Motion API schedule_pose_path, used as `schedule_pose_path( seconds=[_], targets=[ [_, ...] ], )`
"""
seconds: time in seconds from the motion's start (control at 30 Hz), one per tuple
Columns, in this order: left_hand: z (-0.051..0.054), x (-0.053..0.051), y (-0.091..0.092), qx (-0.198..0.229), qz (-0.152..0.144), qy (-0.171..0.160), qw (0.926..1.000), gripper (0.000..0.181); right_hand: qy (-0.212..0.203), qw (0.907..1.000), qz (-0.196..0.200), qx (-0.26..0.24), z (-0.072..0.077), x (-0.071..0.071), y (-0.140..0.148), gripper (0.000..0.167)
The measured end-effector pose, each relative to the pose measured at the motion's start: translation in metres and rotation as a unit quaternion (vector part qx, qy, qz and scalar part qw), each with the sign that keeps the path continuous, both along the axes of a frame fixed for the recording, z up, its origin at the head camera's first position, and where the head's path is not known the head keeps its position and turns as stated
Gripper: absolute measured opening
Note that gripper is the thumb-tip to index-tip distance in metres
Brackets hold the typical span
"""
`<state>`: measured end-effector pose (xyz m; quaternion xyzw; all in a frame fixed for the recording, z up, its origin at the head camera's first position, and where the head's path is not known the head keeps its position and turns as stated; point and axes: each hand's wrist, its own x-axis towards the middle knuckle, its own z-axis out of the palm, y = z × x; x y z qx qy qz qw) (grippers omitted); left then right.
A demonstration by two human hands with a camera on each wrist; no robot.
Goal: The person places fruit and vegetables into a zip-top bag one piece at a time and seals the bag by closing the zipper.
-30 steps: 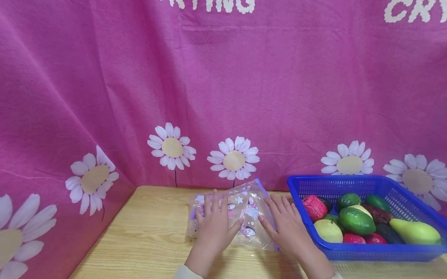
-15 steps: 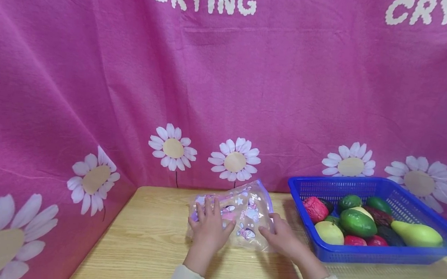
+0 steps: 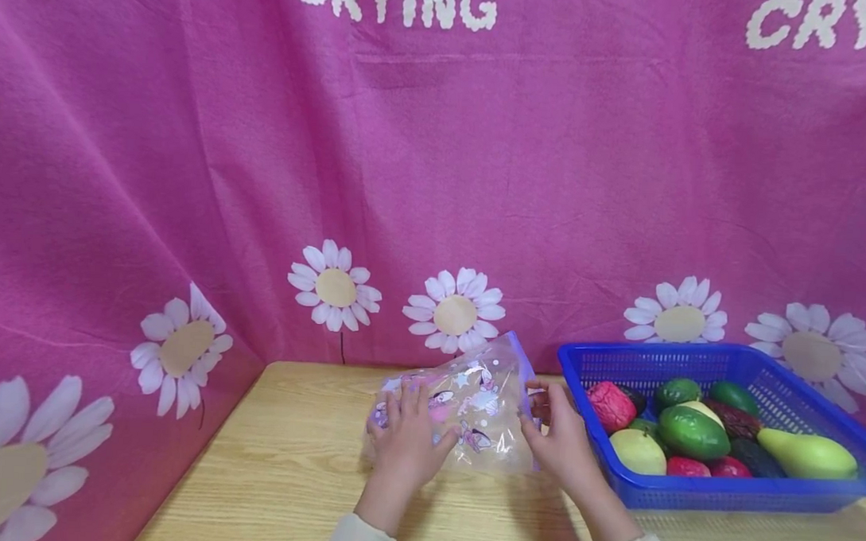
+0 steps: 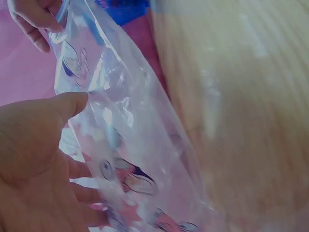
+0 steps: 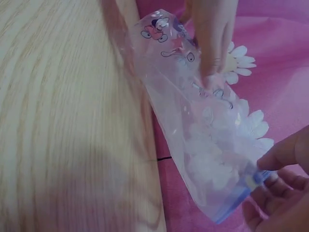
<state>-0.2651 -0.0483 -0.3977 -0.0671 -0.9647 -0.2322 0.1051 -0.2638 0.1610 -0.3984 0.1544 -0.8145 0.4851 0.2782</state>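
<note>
A clear plastic zip bag point(image 3: 481, 407) with cartoon prints and a purple zip edge lies on the table in the head view. My left hand point(image 3: 407, 441) rests on its left part, fingers stretched out over the film. At the other end, my right hand point(image 3: 563, 438) pinches the purple edge between thumb and fingers, and that end stands raised off the table. The right wrist view shows the right thumb and fingers point(image 5: 282, 154) at the purple strip point(image 5: 236, 198). In the left wrist view the left thumb point(image 4: 75, 102) touches the film. No contents show inside the bag.
A blue plastic basket point(image 3: 726, 492) stands on the right of the wooden table point(image 3: 283, 448). It holds a green pear point(image 3: 806, 452), a green mango-like fruit point(image 3: 692, 431), a crinkled pink-red fruit point(image 3: 610, 406) and several others. Behind hangs a pink cloth point(image 3: 550, 187) with daisies.
My right hand has gone from lying spread on the bag's right side to pinching its purple edge. That end has risen and shifted right. The left hand has stayed on the bag.
</note>
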Motion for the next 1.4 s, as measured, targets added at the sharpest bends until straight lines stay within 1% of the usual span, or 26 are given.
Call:
schedule_pose_path(
  seconds=[0.07,0.13,0.17,0.2,0.27,0.4,0.5,0.57,0.67,0.7,0.77,0.83,0.87,0.93,0.97,1.0,1.03,1.07,1.1,1.13,1.17,1.23,1.27,1.3,1.33,1.4],
  targets=[
    [0.006,0.004,0.004,0.040,-0.029,-0.008,0.9988,0.086,0.016,0.9993,0.019,-0.028,0.003,0.001,-0.001,0.044],
    [0.014,0.008,0.008,0.093,-0.060,-0.014,0.9937,0.085,0.034,0.9976,0.040,-0.045,0.006,0.002,-0.002,0.044],
    [0.017,0.009,0.010,0.121,-0.074,-0.015,0.9898,0.084,0.043,0.9967,0.050,-0.048,0.008,0.002,-0.003,0.043],
    [0.020,0.010,0.012,0.150,-0.087,-0.009,0.9848,0.083,0.053,0.9957,0.058,-0.048,0.010,0.003,-0.004,0.042],
    [0.024,0.012,0.015,0.201,-0.099,0.007,0.9746,0.079,0.073,0.9938,0.073,-0.041,0.013,0.005,-0.007,0.040],
    [0.032,0.015,0.016,0.269,-0.088,0.038,0.9585,0.076,0.112,0.9859,0.122,-0.022,0.017,0.012,-0.016,0.034],
    [0.037,0.019,0.015,0.300,-0.071,0.038,0.9504,0.076,0.167,0.9750,0.146,0.011,0.016,0.016,-0.022,0.032],
    [0.040,0.022,0.014,0.314,-0.065,0.032,0.9467,0.077,0.215,0.9634,0.153,0.047,0.016,0.017,-0.026,0.032],
    [0.045,0.026,0.013,0.332,-0.060,0.008,0.9415,0.079,0.289,0.9389,0.156,0.102,0.014,0.018,-0.032,0.032],
    [0.047,0.027,0.012,0.334,-0.060,0.000,0.9405,0.079,0.305,0.9322,0.156,0.116,0.013,0.019,-0.034,0.031],
    [0.051,0.028,0.011,0.330,-0.062,-0.009,0.9418,0.080,0.327,0.9209,0.162,0.136,0.012,0.019,-0.037,0.030],
    [0.053,0.029,0.009,0.321,-0.072,0.000,0.9442,0.072,0.338,0.9144,0.166,0.148,0.012,0.021,-0.039,0.029],
    [0.055,0.030,0.009,0.313,-0.076,0.014,0.9466,0.065,0.342,0.9121,0.167,0.154,0.012,0.021,-0.040,0.029],
    [0.057,0.031,0.009,0.290,-0.076,0.052,0.9524,0.049,0.350,0.9067,0.171,0.162,0.013,0.023,-0.042,0.028],
    [0.059,0.032,0.009,0.277,-0.073,0.076,0.9550,0.040,0.352,0.9048,0.173,0.166,0.013,0.023,-0.043,0.025],
    [0.060,0.033,0.010,0.260,-0.068,0.108,0.9571,0.030,0.354,0.9033,0.173,0.169,0.014,0.024,-0.043,0.022],
    [0.061,0.034,0.011,0.242,-0.058,0.141,0.9583,0.025,0.352,0.9036,0.174,0.172,0.015,0.025,-0.044,0.018],
    [0.062,0.035,0.011,0.220,-0.040,0.173,0.9591,0.020,0.346,0.9058,0.172,0.175,0.016,0.026,-0.044,0.015],
    [0.063,0.036,0.011,0.202,-0.024,0.203,0.9577,0.017,0.331,0.9116,0.164,0.180,0.016,0.028,-0.044,0.011],
    [0.064,0.036,0.011,0.186,-0.010,0.234,0.9541,0.014,0.310,0.9190,0.154,0.188,0.017,0.030,-0.044,0.014],
    [0.065,0.036,0.010,0.174,0.003,0.264,0.9486,0.012,0.283,0.9277,0.139,0.200,0.017,0.031,-0.043,0.018],
    [0.067,0.035,0.004,0.165,0.023,0.309,0.9363,0.011,0.209,0.9445,0.099,0.234,0.018,0.033,-0.040,0.025],
    [0.070,0.036,0.000,0.166,0.031,0.330,0.9289,0.010,0.157,0.9515,0.077,0.253,0.017,0.034,-0.038,0.029],
    [0.072,0.036,-0.004,0.170,0.034,0.346,0.9221,0.010,0.107,0.9539,0.058,0.274,0.017,0.035,-0.036,0.031],
    [0.074,0.036,-0.008,0.173,0.038,0.361,0.9156,0.010,0.061,0.9532,0.043,0.293,0.016,0.035,-0.034,0.033],
    [0.078,0.039,-0.013,0.175,0.043,0.377,0.9085,0.011,-0.018,0.9485,0.030,0.315,0.015,0.034,-0.030,0.039]
  ],
)
